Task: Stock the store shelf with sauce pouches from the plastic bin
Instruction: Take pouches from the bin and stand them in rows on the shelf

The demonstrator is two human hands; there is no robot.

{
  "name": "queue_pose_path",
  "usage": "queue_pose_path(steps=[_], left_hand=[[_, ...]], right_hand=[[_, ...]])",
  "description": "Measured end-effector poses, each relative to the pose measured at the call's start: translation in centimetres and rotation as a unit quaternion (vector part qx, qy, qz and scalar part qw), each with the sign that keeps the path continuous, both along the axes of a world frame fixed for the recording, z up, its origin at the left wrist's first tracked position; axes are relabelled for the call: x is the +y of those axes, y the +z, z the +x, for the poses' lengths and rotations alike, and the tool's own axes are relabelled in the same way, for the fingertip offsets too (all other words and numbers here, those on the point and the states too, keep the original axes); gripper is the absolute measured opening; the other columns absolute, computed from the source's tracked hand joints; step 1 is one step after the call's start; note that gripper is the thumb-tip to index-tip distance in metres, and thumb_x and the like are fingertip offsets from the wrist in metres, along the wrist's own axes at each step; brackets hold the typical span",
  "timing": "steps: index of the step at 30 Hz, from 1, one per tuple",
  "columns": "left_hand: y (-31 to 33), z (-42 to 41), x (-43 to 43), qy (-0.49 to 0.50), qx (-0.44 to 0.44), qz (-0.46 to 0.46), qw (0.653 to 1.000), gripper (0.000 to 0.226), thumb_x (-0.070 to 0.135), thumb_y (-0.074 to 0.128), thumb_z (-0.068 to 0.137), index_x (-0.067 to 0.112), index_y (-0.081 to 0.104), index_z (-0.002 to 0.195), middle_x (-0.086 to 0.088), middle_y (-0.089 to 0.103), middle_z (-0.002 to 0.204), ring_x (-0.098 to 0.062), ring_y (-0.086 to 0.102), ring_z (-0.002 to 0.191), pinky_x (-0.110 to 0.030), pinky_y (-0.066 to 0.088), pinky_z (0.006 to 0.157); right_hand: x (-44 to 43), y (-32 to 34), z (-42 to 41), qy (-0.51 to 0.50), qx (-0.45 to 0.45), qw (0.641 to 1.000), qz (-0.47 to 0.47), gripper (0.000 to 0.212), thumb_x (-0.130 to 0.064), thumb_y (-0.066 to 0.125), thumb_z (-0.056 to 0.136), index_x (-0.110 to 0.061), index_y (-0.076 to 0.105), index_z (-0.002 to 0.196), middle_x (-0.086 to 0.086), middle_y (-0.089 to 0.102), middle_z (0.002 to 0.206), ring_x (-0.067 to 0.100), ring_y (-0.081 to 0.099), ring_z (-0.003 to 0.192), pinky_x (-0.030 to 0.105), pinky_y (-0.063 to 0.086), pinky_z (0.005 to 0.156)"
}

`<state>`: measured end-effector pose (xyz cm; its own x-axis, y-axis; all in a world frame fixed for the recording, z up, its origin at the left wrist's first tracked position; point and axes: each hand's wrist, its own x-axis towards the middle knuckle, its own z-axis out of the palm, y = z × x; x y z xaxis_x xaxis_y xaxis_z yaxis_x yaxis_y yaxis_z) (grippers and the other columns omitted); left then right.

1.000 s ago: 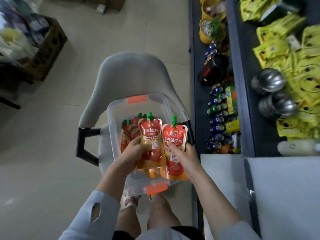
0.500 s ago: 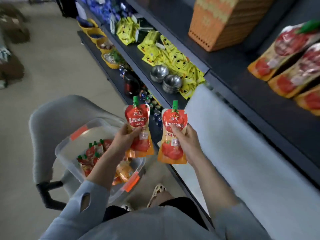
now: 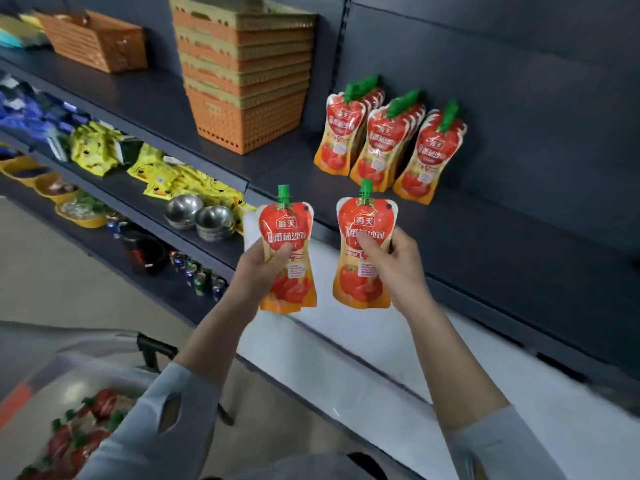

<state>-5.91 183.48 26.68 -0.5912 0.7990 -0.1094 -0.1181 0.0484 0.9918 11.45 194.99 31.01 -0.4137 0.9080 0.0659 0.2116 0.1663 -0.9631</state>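
Red left pouch [image 3: 289, 225] gripped by left hand [image 3: 258, 271], right pouch [image 3: 362, 289] gripped by right hand [image 3: 394, 265], both upright.

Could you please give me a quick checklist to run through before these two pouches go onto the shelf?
1. Left hand grips a red-and-orange green-capped sauce pouch: ok.
2. Right hand grips a second matching pouch: ok.
3. Both held upright, caps up: ok.
4. Bare dark metal shelf in front of the three standing pouch rows: ok.
5. Single pouch in left hand: cannot tell.
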Motion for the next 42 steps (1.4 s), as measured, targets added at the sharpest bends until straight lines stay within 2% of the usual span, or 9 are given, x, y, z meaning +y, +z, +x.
queue_pose_path(steps=[6,13,19,25,34,36,39,40,42], left_hand=[[3.4,3.1,7.1,-0.024,0.030,0.020,0.999,0.024,0.030,0.060,0.093,0.019,0.061,0.114,0.000,0.072,0.102,-0.017,0.071,0.092,-0.031,0.057,0.077],[5.2,4.1,12.2,-0.017,0.041,0.026,0.999,0.035,0.040,0.060,0.091,0.021,0.058,0.121,0.002,0.071,0.109,-0.017,0.069,0.097,-0.039,0.056,0.086],[5.5,4.2,14.3,-0.010,0.052,0.018,0.998,0.031,0.037,0.056,0.093,0.021,0.056,0.120,0.005,0.069,0.105,-0.014,0.068,0.093,-0.029,0.056,0.075],[5.5,3.6,15.5,-0.006,0.045,0.000,0.999,0.036,0.038,0.056,0.093,0.019,0.055,0.124,-0.001,0.068,0.113,-0.022,0.067,0.102,-0.048,0.053,0.092],[5.9,3.5,15.8,-0.028,0.061,0.000,0.998,0.040,0.039,0.055,0.093,0.019,0.053,0.127,-0.001,0.067,0.116,-0.021,0.066,0.103,-0.050,0.052,0.095],[6.0,3.7,15.8,-0.036,0.066,-0.001,0.997,0.038,0.038,0.055,0.093,0.019,0.053,0.127,-0.001,0.067,0.115,-0.020,0.067,0.102,-0.048,0.053,0.093],[6.2,4.2,16.1,-0.050,0.079,0.007,0.996,0.034,0.037,0.055,0.094,0.021,0.054,0.123,0.002,0.068,0.112,-0.017,0.068,0.098,-0.039,0.056,0.086],[6.4,4.6,16.3,-0.058,0.084,0.013,0.995,0.032,0.037,0.055,0.093,0.022,0.055,0.121,0.004,0.068,0.110,-0.015,0.069,0.095,-0.034,0.057,0.082],[6.7,5.8,16.9,-0.082,0.089,0.027,0.992,0.027,0.036,0.056,0.093,0.025,0.056,0.117,0.008,0.069,0.105,-0.010,0.070,0.090,-0.021,0.056,0.071]], right_hand=[[7.5,4.8,4.0,-0.033,0.008,0.999,0.038,0.021,-0.031,0.078,0.085,-0.026,0.074,0.105,-0.010,0.075,0.106,0.007,0.071,0.099,0.036,0.058,0.089],[17.0,6.3,4.9,-0.105,-0.034,0.994,0.027,0.014,-0.032,0.083,0.079,-0.032,0.070,0.084,-0.007,0.075,0.101,0.015,0.072,0.096,0.046,0.059,0.090],[21.4,4.3,2.2,-0.163,-0.092,0.980,0.073,0.026,-0.036,0.080,0.081,-0.024,0.072,0.103,0.001,0.073,0.113,0.025,0.066,0.112,0.050,0.052,0.099],[24.0,3.3,0.0,-0.177,-0.086,0.977,0.084,0.023,-0.040,0.079,0.080,-0.025,0.073,0.097,0.000,0.075,0.107,0.027,0.067,0.107,0.050,0.053,0.097],[23.9,3.2,-0.6,-0.177,-0.112,0.973,0.096,0.032,-0.036,0.077,0.085,-0.020,0.070,0.113,0.000,0.071,0.118,0.025,0.062,0.117,0.051,0.049,0.103],[22.7,3.9,0.1,-0.186,-0.120,0.965,0.139,0.034,-0.032,0.077,0.085,-0.021,0.065,0.115,-0.002,0.070,0.117,0.021,0.064,0.114,0.046,0.051,0.101],[19.9,5.6,1.9,-0.205,-0.075,0.949,0.227,0.026,-0.030,0.073,0.088,-0.023,0.063,0.111,-0.008,0.069,0.107,0.010,0.066,0.097,0.030,0.054,0.087],[19.0,6.1,2.4,-0.169,-0.057,0.957,0.228,0.021,-0.033,0.071,0.089,-0.024,0.066,0.107,-0.010,0.069,0.103,0.006,0.065,0.093,0.027,0.054,0.082],[17.2,6.8,3.1,-0.038,-0.027,0.987,0.156,0.017,-0.038,0.070,0.091,-0.025,0.071,0.102,-0.013,0.071,0.101,0.005,0.068,0.092,0.024,0.056,0.076]])
